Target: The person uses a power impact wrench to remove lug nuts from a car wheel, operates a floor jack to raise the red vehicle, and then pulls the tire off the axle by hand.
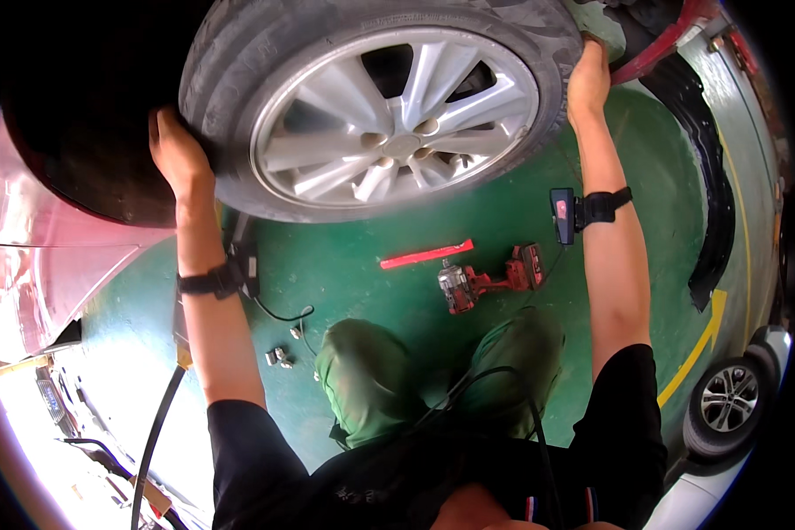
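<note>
A car wheel with a silver multi-spoke rim and black tyre fills the top middle of the view, tilted, beside the dark wheel arch of a red car. My left hand presses on the tyre's left side, fingers partly lost in shadow. On the far right of the tyre, my right hand grips the tread, its fingertips hidden behind it. Both arms reach forward, and each wrist carries a strapped black device. The wheel's back and whatever is behind it are out of sight.
On the green floor lie a red bar, a red cordless impact wrench and small metal pieces. A black curved liner lies at right. The red car panel borders the left, near a black hose. Another car's wheel stands lower right.
</note>
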`<state>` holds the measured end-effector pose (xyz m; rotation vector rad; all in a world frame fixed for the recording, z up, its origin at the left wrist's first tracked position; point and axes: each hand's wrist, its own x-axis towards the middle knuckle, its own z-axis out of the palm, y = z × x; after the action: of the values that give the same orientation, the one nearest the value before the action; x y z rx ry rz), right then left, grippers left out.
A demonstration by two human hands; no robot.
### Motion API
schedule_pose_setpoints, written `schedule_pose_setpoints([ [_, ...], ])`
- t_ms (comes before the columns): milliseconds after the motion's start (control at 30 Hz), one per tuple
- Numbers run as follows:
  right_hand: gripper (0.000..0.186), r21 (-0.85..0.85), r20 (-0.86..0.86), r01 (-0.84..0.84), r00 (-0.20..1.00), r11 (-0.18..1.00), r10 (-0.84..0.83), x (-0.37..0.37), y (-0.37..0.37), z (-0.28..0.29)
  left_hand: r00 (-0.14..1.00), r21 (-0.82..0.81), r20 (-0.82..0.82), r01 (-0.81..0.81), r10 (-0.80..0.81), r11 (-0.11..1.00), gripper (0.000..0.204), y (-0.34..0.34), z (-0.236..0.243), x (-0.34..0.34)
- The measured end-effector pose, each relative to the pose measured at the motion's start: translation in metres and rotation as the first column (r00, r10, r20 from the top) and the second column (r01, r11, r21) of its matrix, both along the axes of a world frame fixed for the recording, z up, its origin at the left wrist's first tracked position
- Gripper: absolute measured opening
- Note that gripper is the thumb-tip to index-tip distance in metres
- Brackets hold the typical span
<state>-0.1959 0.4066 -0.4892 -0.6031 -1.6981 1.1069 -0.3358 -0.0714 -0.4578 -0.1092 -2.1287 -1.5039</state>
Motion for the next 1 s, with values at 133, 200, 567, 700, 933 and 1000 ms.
schedule_pose_setpoints([
  [133,0.053,-0.093,0.068,-0.033,0.997,0.995,0.039,-0.002,-0.007,0.005,0.997,0.026,-0.039,-0.072,0.073,0.997,0.042,0.011,0.011,0.027],
  [200,0.047,0.044,0.065,0.024,0.998,0.999,-0.027,0.002,-0.01,-0.001,0.998,0.067,0.004,-0.059,0.059,0.996,0.042,0.009,0.005,0.024],
  [567,0.042,-0.582,-0.245,-0.578,0.796,0.572,0.554,-0.004,-0.158,0.019,0.988,-0.09,-0.019,-0.153,0.152,0.984,0.039,0.013,0.001,0.045],
  [700,0.048,-0.504,-0.104,-0.645,0.706,0.575,0.7,-0.005,-0.171,0.031,0.966,-0.106,-0.055,-0.258,0.253,0.96,0.037,0.005,0.002,0.071],
  [933,0.035,-0.406,-0.176,-0.603,0.789,0.687,0.589,0.018,-0.19,0.012,0.992,0.042,-0.049,-0.118,0.12,0.992,0.03,-0.005,-0.022,0.079],
  [1000,0.038,-0.254,-0.127,-0.602,0.796,0.757,0.591,0.034,-0.201,-0.004,0.998,0.172,-0.062,-0.009,0.02,0.985,0.021,-0.04,-0.058,0.087],
])
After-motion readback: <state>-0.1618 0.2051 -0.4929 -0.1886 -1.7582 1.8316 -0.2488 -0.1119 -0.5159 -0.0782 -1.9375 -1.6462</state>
